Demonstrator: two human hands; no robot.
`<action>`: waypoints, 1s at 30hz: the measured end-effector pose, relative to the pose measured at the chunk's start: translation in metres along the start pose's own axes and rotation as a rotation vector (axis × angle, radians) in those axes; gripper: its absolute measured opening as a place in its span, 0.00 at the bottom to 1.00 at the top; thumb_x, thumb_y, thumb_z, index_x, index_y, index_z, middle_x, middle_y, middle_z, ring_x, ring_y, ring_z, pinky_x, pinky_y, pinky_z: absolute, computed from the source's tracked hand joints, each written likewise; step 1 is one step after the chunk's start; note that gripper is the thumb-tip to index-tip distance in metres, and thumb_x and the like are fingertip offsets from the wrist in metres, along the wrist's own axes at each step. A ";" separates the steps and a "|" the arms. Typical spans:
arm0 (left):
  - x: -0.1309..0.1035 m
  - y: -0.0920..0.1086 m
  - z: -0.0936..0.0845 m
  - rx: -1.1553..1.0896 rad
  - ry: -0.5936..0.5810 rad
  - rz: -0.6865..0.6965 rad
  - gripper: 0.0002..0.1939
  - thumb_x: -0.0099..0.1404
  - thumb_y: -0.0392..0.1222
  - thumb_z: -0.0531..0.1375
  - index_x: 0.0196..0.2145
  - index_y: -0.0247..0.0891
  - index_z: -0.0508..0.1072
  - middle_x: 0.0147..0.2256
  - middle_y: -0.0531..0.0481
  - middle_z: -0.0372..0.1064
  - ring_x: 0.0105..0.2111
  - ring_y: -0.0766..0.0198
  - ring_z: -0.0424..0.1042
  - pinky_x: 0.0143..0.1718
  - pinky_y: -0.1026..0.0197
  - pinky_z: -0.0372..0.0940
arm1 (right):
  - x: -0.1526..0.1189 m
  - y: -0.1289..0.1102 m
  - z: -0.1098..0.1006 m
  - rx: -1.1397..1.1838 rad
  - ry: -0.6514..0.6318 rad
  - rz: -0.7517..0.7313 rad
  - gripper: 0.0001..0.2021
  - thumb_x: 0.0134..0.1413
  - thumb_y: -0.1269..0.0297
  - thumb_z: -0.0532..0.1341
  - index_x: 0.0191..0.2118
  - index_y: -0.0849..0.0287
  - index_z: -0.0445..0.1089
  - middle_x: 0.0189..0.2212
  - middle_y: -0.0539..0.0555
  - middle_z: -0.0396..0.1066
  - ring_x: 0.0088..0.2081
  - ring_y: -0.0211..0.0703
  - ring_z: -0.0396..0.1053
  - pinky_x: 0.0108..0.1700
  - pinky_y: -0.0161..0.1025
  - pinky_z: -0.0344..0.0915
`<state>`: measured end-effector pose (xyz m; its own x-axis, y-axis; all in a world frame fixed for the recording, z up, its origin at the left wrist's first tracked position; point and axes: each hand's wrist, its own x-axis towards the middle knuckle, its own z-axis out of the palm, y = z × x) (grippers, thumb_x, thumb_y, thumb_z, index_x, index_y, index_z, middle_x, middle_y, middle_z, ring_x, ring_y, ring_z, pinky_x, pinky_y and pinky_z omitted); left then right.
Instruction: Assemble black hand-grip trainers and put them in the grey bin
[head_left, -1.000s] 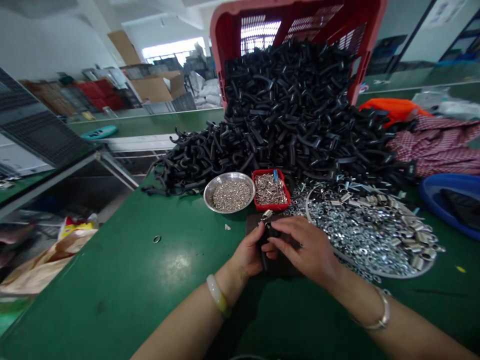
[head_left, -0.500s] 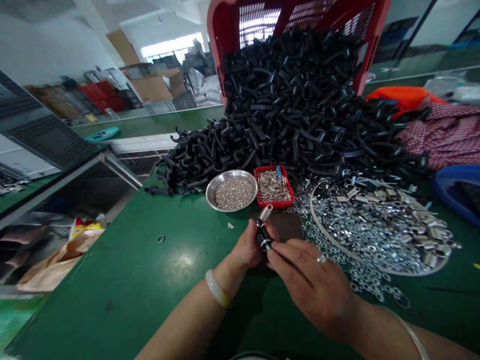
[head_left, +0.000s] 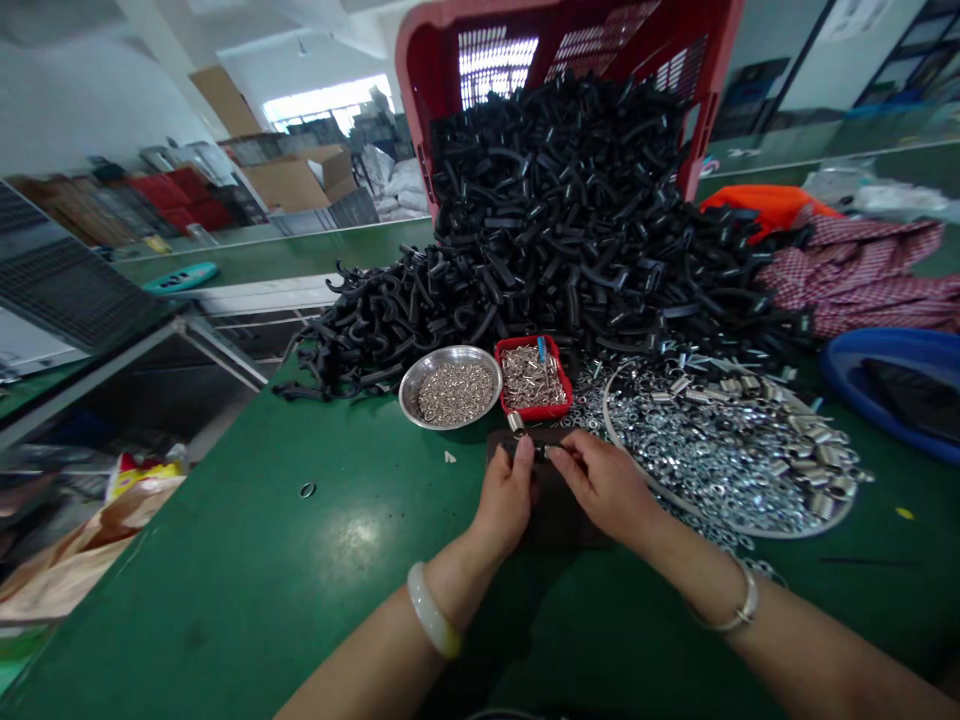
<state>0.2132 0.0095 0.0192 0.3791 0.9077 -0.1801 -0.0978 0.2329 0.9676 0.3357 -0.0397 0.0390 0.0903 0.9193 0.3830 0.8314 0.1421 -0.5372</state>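
Over a dark brown block [head_left: 574, 515], my left hand [head_left: 508, 497] grips a small black plastic part [head_left: 538, 453] fitted with metal pieces. A metal coil spring [head_left: 516, 423] sticks up from it beyond my thumb. Coming in from the other side, my right hand [head_left: 609, 487] pinches the right end of the same part, where a bit of metal shows; my fingers hide most of it. Just beyond my hands stand a red tray [head_left: 532, 412] of small metal pins with a blue-handled tool and a steel bowl [head_left: 486, 408] of small metal pieces.
A large heap of black plastic handles [head_left: 525, 270] spills from a red crate [head_left: 416, 110]. At right, nuts, rings and springs fill a round tray [head_left: 780, 535] and spread past its rim. A blue basin [head_left: 847, 400] is farther right. One ring [head_left: 307, 490] lies on the green table [head_left: 285, 590].
The black part has turned from steeply tilted to nearly level. My right hand has shifted from below it to its right end. The view has shifted slightly.
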 end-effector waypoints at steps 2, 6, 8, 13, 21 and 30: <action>0.000 0.000 0.000 0.013 0.012 -0.043 0.23 0.55 0.63 0.53 0.30 0.37 0.59 0.17 0.60 0.52 0.15 0.74 0.53 0.15 0.69 0.49 | 0.001 0.007 -0.001 0.027 -0.106 0.000 0.13 0.58 0.56 0.49 0.32 0.61 0.62 0.27 0.55 0.65 0.29 0.41 0.63 0.31 0.37 0.59; 0.001 -0.003 0.001 -0.025 -0.044 -0.018 0.22 0.55 0.61 0.54 0.31 0.38 0.60 0.17 0.61 0.52 0.16 0.74 0.53 0.16 0.70 0.50 | 0.007 0.014 -0.005 0.211 -0.424 0.159 0.26 0.60 0.50 0.36 0.22 0.58 0.59 0.18 0.51 0.59 0.22 0.39 0.59 0.26 0.36 0.56; 0.003 -0.005 0.002 -0.076 -0.072 -0.037 0.21 0.57 0.61 0.53 0.31 0.38 0.60 0.17 0.60 0.52 0.16 0.74 0.53 0.17 0.71 0.50 | 0.011 0.015 -0.005 0.309 -0.587 0.275 0.32 0.60 0.49 0.27 0.18 0.57 0.56 0.13 0.49 0.54 0.18 0.37 0.56 0.23 0.35 0.54; 0.009 -0.002 0.005 -0.182 0.012 -0.168 0.22 0.54 0.62 0.54 0.30 0.38 0.58 0.18 0.60 0.52 0.15 0.75 0.52 0.14 0.71 0.49 | 0.015 0.015 0.005 -0.072 -0.212 0.075 0.24 0.57 0.46 0.43 0.35 0.60 0.65 0.32 0.59 0.67 0.34 0.45 0.64 0.35 0.39 0.57; 0.006 0.006 -0.002 -0.098 0.011 -0.183 0.23 0.53 0.61 0.56 0.34 0.38 0.60 0.20 0.60 0.54 0.14 0.76 0.51 0.13 0.71 0.47 | 0.023 0.018 0.009 0.117 -0.396 0.177 0.30 0.59 0.45 0.35 0.28 0.60 0.66 0.24 0.56 0.67 0.27 0.43 0.65 0.32 0.39 0.58; 0.008 0.001 -0.004 -0.096 -0.017 -0.226 0.25 0.51 0.63 0.56 0.33 0.38 0.59 0.20 0.60 0.54 0.14 0.76 0.52 0.14 0.71 0.47 | 0.015 0.010 0.007 0.047 -0.367 0.215 0.31 0.59 0.46 0.34 0.29 0.60 0.66 0.25 0.57 0.68 0.28 0.44 0.66 0.32 0.39 0.59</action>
<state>0.2122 0.0181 0.0177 0.4163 0.8230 -0.3865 -0.0956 0.4624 0.8815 0.3416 -0.0225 0.0344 0.0504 0.9983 -0.0302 0.7880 -0.0583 -0.6129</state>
